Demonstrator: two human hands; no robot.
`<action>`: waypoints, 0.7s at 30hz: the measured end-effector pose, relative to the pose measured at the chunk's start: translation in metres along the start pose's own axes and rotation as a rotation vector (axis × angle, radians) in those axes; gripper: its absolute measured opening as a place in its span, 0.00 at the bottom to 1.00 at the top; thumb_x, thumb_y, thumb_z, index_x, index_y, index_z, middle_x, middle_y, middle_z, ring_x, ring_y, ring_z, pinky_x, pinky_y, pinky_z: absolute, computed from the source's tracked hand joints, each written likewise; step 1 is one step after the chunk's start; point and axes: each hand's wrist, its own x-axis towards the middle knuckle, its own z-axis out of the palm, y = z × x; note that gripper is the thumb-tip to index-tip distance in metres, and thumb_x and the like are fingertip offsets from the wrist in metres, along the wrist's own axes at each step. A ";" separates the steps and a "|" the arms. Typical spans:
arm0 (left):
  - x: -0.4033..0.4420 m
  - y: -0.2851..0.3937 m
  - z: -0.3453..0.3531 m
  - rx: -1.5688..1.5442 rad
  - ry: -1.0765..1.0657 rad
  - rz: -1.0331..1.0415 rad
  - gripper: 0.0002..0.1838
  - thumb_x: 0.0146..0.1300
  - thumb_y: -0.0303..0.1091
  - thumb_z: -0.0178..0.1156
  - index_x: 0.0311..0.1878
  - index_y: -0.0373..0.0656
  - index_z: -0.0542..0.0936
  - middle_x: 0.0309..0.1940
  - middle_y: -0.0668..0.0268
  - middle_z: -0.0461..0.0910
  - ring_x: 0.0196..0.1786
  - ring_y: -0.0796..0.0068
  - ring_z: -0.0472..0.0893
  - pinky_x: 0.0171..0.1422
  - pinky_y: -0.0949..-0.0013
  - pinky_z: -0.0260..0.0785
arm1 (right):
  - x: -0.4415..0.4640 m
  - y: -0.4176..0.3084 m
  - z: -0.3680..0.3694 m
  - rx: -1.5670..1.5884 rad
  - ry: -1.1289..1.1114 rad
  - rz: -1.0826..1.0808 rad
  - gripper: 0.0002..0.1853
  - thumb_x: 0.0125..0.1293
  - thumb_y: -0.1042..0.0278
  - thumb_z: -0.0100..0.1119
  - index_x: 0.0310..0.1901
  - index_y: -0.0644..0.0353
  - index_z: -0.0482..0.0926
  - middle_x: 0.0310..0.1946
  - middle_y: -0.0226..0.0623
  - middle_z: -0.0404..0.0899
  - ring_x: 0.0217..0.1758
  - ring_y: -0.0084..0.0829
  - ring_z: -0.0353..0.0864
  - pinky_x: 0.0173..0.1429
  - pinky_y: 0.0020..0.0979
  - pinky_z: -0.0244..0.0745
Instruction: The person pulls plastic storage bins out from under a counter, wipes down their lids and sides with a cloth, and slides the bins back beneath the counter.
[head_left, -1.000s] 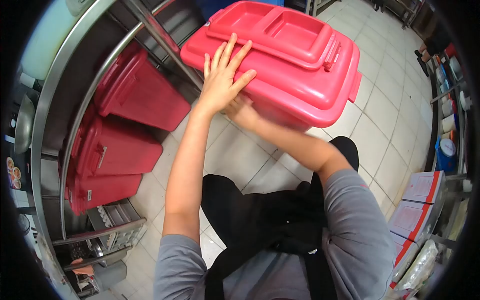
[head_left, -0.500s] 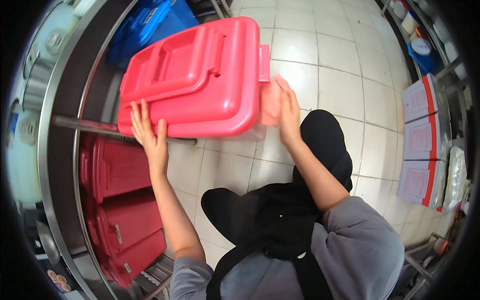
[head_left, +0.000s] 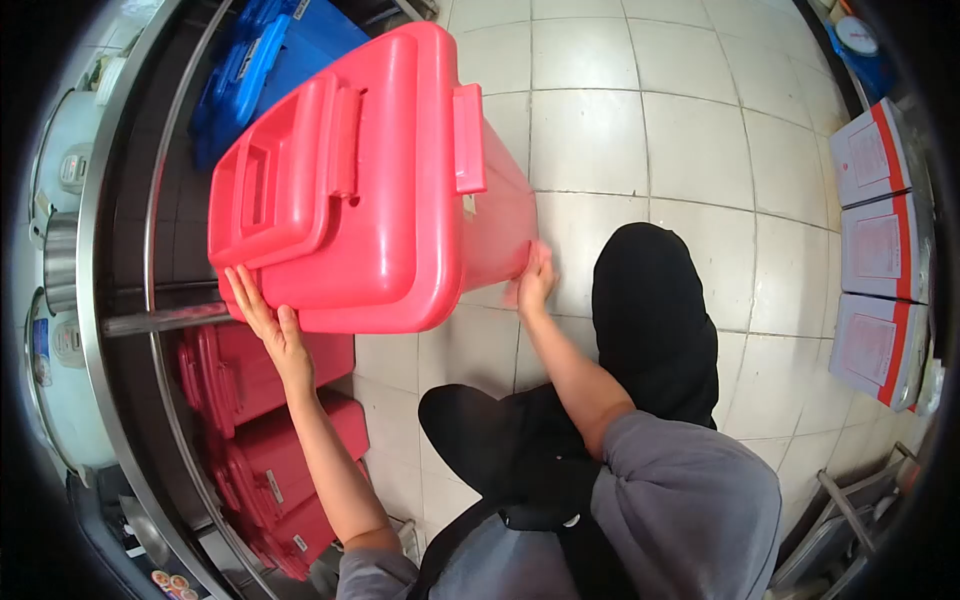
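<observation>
A large pink-red lidded bin (head_left: 400, 180) stands tilted in view, its lid closed and its side wall facing right. My left hand (head_left: 272, 325) lies on the lid's near left edge, fingers stretched and thumb apart. Low on the bin's right side, my right hand (head_left: 536, 282) is closed on a pink cloth (head_left: 513, 292), partly hidden and blurred against the wall of the same colour. A handle clip (head_left: 468, 140) sticks out from the lid's right edge.
Blue bins (head_left: 265, 75) stand at the back left under a metal-framed counter (head_left: 95, 250). Darker red bins (head_left: 290, 450) lie below a metal rail at left. White and red boxes (head_left: 875, 255) line the right side, above a metal rack (head_left: 850, 510).
The pink-red bin has shifted left in view and turned, showing more of its right side. My right hand has moved from beside the lid down to the lower side wall. My left hand stays on the lid.
</observation>
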 end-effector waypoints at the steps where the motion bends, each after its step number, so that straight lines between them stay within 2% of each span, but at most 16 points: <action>1: 0.001 -0.001 0.001 0.000 -0.007 0.009 0.37 0.74 0.55 0.46 0.79 0.48 0.52 0.81 0.60 0.42 0.82 0.57 0.42 0.82 0.50 0.34 | 0.029 0.015 0.004 -0.045 -0.088 -0.242 0.19 0.79 0.68 0.41 0.65 0.62 0.71 0.57 0.39 0.78 0.57 0.33 0.78 0.61 0.32 0.73; 2: 0.000 -0.002 0.001 -0.002 0.006 0.006 0.37 0.74 0.56 0.45 0.79 0.48 0.52 0.81 0.60 0.42 0.82 0.57 0.42 0.82 0.50 0.34 | 0.017 -0.043 0.032 0.330 -0.212 -0.398 0.18 0.78 0.69 0.41 0.64 0.61 0.72 0.55 0.40 0.78 0.54 0.34 0.79 0.58 0.32 0.73; 4: -0.001 0.000 0.004 -0.014 0.024 -0.017 0.39 0.73 0.60 0.43 0.79 0.48 0.53 0.81 0.60 0.42 0.82 0.58 0.42 0.82 0.49 0.34 | -0.022 -0.154 0.075 0.318 -0.395 -0.465 0.16 0.76 0.71 0.45 0.59 0.65 0.74 0.46 0.39 0.78 0.48 0.33 0.77 0.58 0.31 0.72; 5: -0.001 0.002 0.006 -0.021 0.013 -0.016 0.39 0.73 0.60 0.43 0.79 0.48 0.53 0.81 0.60 0.42 0.82 0.58 0.42 0.82 0.49 0.34 | -0.020 -0.176 0.086 0.111 -0.396 -0.660 0.14 0.73 0.76 0.47 0.57 0.67 0.74 0.45 0.39 0.76 0.52 0.33 0.76 0.63 0.30 0.69; 6: -0.001 0.003 0.006 -0.021 0.023 -0.018 0.39 0.73 0.61 0.43 0.79 0.49 0.53 0.81 0.60 0.42 0.82 0.58 0.42 0.82 0.49 0.34 | -0.029 -0.200 0.101 0.202 -0.446 -0.750 0.13 0.69 0.81 0.48 0.53 0.66 0.75 0.44 0.38 0.73 0.54 0.33 0.73 0.63 0.30 0.67; 7: 0.000 0.004 0.006 -0.017 0.038 -0.022 0.40 0.72 0.63 0.42 0.79 0.49 0.52 0.81 0.60 0.42 0.82 0.58 0.42 0.82 0.49 0.34 | -0.040 -0.212 0.113 0.255 -0.369 -0.875 0.14 0.66 0.83 0.48 0.53 0.65 0.76 0.49 0.39 0.74 0.56 0.35 0.72 0.63 0.31 0.67; 9: 0.001 0.005 0.008 0.004 0.038 -0.025 0.41 0.72 0.65 0.42 0.79 0.49 0.52 0.81 0.60 0.42 0.82 0.58 0.42 0.82 0.48 0.35 | 0.017 -0.180 0.113 -0.107 -0.258 -1.170 0.16 0.66 0.82 0.49 0.54 0.62 0.77 0.54 0.42 0.74 0.59 0.38 0.71 0.65 0.34 0.66; 10: 0.002 0.004 0.010 -0.007 0.045 -0.032 0.41 0.72 0.65 0.41 0.79 0.49 0.52 0.81 0.59 0.42 0.82 0.58 0.42 0.82 0.48 0.35 | 0.049 -0.154 0.098 -0.229 -0.282 -1.082 0.19 0.70 0.77 0.45 0.59 0.62 0.76 0.63 0.45 0.72 0.64 0.39 0.69 0.68 0.36 0.64; 11: 0.000 0.003 0.007 -0.016 0.039 -0.042 0.42 0.71 0.65 0.41 0.79 0.49 0.52 0.81 0.59 0.42 0.82 0.57 0.42 0.82 0.48 0.35 | 0.078 -0.125 0.084 0.164 -0.421 -0.636 0.19 0.72 0.72 0.43 0.61 0.64 0.75 0.64 0.45 0.72 0.65 0.38 0.69 0.69 0.36 0.64; 12: -0.001 0.002 0.006 -0.012 0.040 -0.041 0.42 0.71 0.65 0.41 0.79 0.49 0.52 0.81 0.59 0.42 0.82 0.57 0.42 0.82 0.48 0.35 | 0.112 -0.076 0.065 0.373 -0.450 -0.329 0.21 0.74 0.67 0.42 0.62 0.66 0.74 0.66 0.45 0.72 0.65 0.37 0.70 0.70 0.36 0.63; 13: -0.001 0.001 0.006 -0.005 0.038 -0.023 0.42 0.71 0.66 0.41 0.79 0.49 0.52 0.81 0.58 0.41 0.82 0.57 0.41 0.82 0.48 0.35 | 0.145 -0.028 0.045 0.612 -0.404 -0.024 0.23 0.75 0.62 0.40 0.63 0.68 0.72 0.67 0.44 0.72 0.65 0.36 0.71 0.70 0.35 0.63; 14: 0.002 0.000 0.007 0.002 0.041 0.000 0.42 0.71 0.66 0.41 0.79 0.48 0.52 0.81 0.58 0.41 0.82 0.57 0.41 0.82 0.48 0.35 | 0.171 0.016 0.029 0.685 -0.280 0.129 0.26 0.76 0.58 0.39 0.65 0.71 0.70 0.68 0.44 0.71 0.64 0.35 0.72 0.71 0.34 0.62; 15: 0.005 -0.001 0.008 0.005 0.048 0.008 0.42 0.71 0.66 0.41 0.79 0.48 0.52 0.81 0.58 0.41 0.82 0.57 0.41 0.82 0.48 0.35 | 0.159 0.018 0.014 0.415 -0.200 0.145 0.26 0.77 0.57 0.40 0.65 0.69 0.70 0.67 0.43 0.72 0.66 0.34 0.71 0.71 0.32 0.64; 17: 0.003 -0.002 0.007 -0.031 0.041 -0.023 0.43 0.71 0.67 0.40 0.79 0.48 0.52 0.81 0.58 0.41 0.82 0.57 0.41 0.82 0.47 0.35 | 0.138 0.020 -0.001 0.130 -0.118 0.168 0.25 0.77 0.56 0.41 0.65 0.66 0.70 0.66 0.42 0.73 0.67 0.34 0.71 0.71 0.31 0.65; 20: 0.009 -0.023 0.004 -0.052 0.025 0.026 0.44 0.71 0.68 0.39 0.79 0.47 0.52 0.81 0.58 0.41 0.82 0.56 0.41 0.82 0.48 0.35 | 0.129 0.035 0.002 0.115 0.041 0.455 0.20 0.77 0.63 0.42 0.64 0.63 0.71 0.64 0.43 0.73 0.71 0.34 0.68 0.68 0.28 0.70; 21: 0.009 -0.029 0.003 -0.057 0.022 0.023 0.44 0.71 0.68 0.39 0.79 0.47 0.52 0.81 0.58 0.41 0.82 0.56 0.41 0.82 0.48 0.35 | 0.125 0.061 0.010 0.216 0.043 0.097 0.18 0.76 0.68 0.42 0.60 0.66 0.74 0.59 0.43 0.76 0.66 0.35 0.73 0.63 0.28 0.73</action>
